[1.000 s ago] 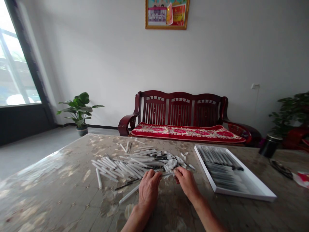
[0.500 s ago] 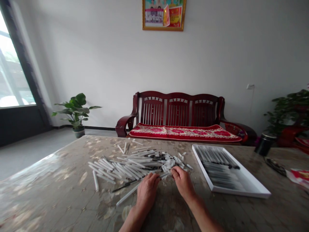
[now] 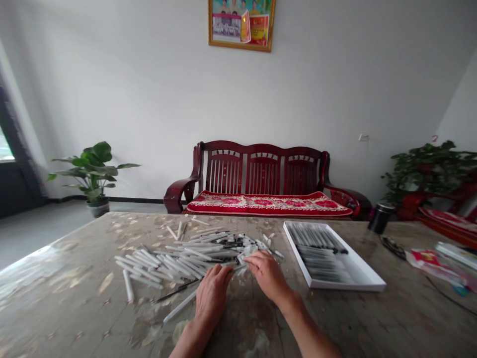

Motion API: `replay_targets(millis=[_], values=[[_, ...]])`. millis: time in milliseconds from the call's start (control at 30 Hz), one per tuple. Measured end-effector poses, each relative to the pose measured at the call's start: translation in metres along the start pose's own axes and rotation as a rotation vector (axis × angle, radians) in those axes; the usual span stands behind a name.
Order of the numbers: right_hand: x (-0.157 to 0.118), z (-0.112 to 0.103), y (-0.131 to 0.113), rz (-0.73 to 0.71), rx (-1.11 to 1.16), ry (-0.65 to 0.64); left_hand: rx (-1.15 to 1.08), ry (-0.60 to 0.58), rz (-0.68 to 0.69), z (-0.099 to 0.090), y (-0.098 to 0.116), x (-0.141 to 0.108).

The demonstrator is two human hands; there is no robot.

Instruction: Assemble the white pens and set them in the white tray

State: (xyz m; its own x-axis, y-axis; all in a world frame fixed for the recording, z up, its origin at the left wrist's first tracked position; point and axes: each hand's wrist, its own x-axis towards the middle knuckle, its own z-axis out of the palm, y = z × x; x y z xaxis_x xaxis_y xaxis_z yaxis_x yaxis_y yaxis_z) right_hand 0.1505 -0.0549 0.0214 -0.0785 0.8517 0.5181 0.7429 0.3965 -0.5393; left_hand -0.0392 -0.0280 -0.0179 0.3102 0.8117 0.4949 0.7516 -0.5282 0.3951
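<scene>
My left hand [image 3: 213, 289] is closed, pinching one end of a pale, clear-barrelled pen [image 3: 239, 268] just above the table. At the pen's other end are the closed fingertips of my right hand [image 3: 267, 273]. Both hands work at the near right edge of a loose pile of white pen barrels [image 3: 182, 263]. Small clear and black pieces, seemingly pen caps [image 3: 244, 242], lie heaped behind my fingers. One loose white barrel [image 3: 179, 307] rests beside my left wrist, near a thin dark rod [image 3: 179, 290].
To the right stands a shallow white box [image 3: 345, 287] with two rows of assembled pens [image 3: 312, 235]. Farther right are a black canister [image 3: 380, 218], a cable and a red-and-white plastic packet [image 3: 428, 258]. Behind the patterned table [image 3: 122, 328] is a wooden bench [image 3: 261, 166].
The camera view has turned to the right, so everything sits farther left. Both hands stay on the pen, the right hand now turned more palm-down across its end.
</scene>
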Motion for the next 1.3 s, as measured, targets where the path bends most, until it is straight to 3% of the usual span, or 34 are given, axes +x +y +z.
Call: replay_targets(millis=[300,467,567,667,767,900,1100,1300], values=[[0.017,-0.014,-0.024,0.089,-0.321,-0.431,-0.11,0.03,0.044,0.006,-0.006,-0.001],[0.02,-0.033,-0.024,0.158,-0.406,-0.489,-0.248,0.066,0.096,0.006,-0.006,-0.001],[0.012,-0.06,0.001,0.193,-0.407,-0.399,-0.287,0.147,0.011,0.005,-0.007,-0.001],[-0.003,-0.102,0.048,0.242,-0.499,-0.213,-0.292,0.215,-0.134,0.005,-0.009,0.0],[-0.021,-0.151,0.099,0.398,-0.653,-0.059,-0.296,0.249,-0.21,0.006,-0.01,0.001],[-0.041,-0.192,0.145,0.514,-0.84,-0.036,-0.289,0.29,-0.228,0.005,-0.01,0.002],[-0.053,-0.191,0.179,0.418,-0.844,-0.093,-0.324,0.345,-0.281,-0.002,-0.01,0.0],[-0.049,-0.183,0.203,0.361,-0.782,-0.113,-0.383,0.138,-0.14,-0.003,0.003,-0.006]])
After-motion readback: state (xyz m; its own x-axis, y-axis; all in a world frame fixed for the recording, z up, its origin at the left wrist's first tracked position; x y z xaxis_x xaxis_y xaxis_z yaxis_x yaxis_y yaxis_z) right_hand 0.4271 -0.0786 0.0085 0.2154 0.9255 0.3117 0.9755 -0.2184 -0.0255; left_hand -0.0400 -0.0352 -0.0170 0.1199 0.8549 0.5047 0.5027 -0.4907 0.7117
